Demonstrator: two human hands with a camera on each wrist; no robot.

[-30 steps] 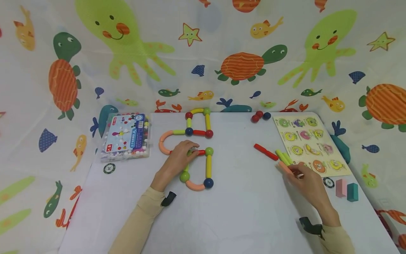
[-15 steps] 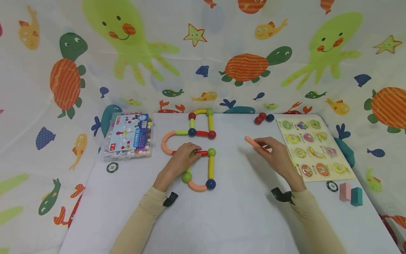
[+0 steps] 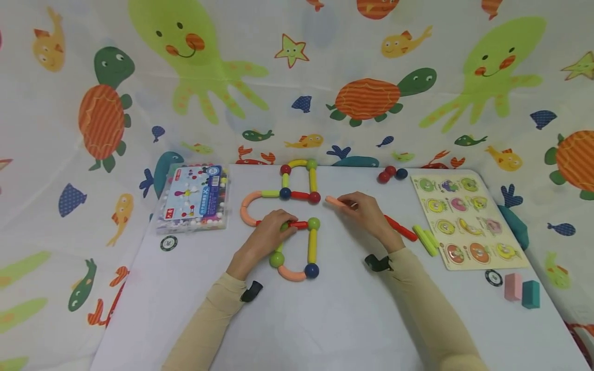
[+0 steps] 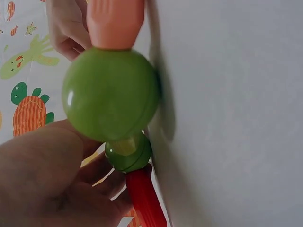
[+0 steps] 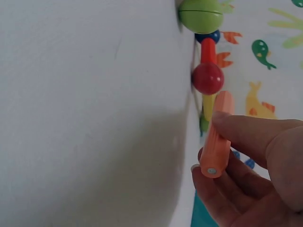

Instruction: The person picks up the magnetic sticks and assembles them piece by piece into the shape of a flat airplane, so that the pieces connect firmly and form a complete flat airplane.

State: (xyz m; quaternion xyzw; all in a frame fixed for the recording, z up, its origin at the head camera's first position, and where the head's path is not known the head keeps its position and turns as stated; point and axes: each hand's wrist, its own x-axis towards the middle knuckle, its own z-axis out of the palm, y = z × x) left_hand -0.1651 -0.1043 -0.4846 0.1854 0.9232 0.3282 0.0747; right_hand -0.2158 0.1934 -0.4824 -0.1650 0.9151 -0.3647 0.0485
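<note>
My left hand (image 3: 265, 238) pinches a green ball (image 4: 130, 153) in the figure of magnetic sticks and balls; a red stick (image 4: 144, 198) joins that ball. In the left wrist view another green ball (image 4: 111, 94) sits closer, with an orange curved stick (image 4: 116, 23) attached. Held between my right thumb and fingers is a loose orange stick (image 5: 218, 137), its far end pointing at the figure's red ball (image 3: 314, 197) with a small gap in the head view. My right hand (image 3: 368, 214) is above the table, right of the figure. Below, a yellow stick (image 3: 313, 246) runs to a dark blue ball (image 3: 312, 270).
Red sticks (image 3: 400, 228) and light green sticks (image 3: 425, 240) lie to the right. Two red balls (image 3: 383, 177) and a blue ball (image 3: 401, 173) are at the back. A fruit puzzle board (image 3: 468, 219), pink block (image 3: 513, 287) and teal block (image 3: 531, 294) stand right; a bead box (image 3: 192, 198) left.
My right hand has carried the orange stick leftward from beside the puzzle board to the figure's right side. The left hand has kept its place on the figure. The head view has shifted slightly.
</note>
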